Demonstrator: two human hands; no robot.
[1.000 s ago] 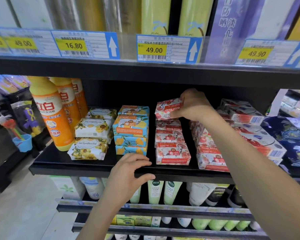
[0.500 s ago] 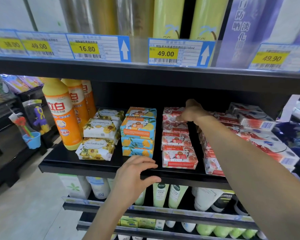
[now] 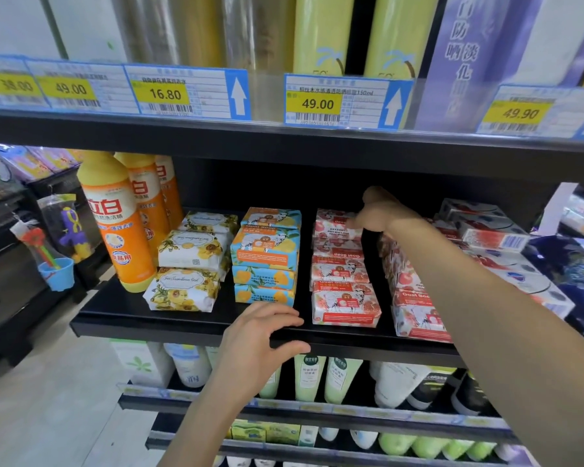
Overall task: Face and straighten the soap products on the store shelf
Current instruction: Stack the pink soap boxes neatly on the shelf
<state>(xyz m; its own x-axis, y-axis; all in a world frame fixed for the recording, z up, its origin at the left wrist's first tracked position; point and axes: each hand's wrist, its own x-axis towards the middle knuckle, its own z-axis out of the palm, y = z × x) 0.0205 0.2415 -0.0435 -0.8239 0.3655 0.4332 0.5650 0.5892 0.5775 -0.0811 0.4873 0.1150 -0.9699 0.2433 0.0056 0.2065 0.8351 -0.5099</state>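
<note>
head view, centre: i see left hand [image 3: 260,335] pinching shelf [image 3: 149,326] edge, thumb under; right hand [image 3: 381,214] touches top red soap [image 3: 334,225], grip i cannot tell; narrow gaps between stacks.

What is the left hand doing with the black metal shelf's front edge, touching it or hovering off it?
Touching. In the head view the left hand lays its fingers on the black metal shelf, thumb against its front lip.
</note>
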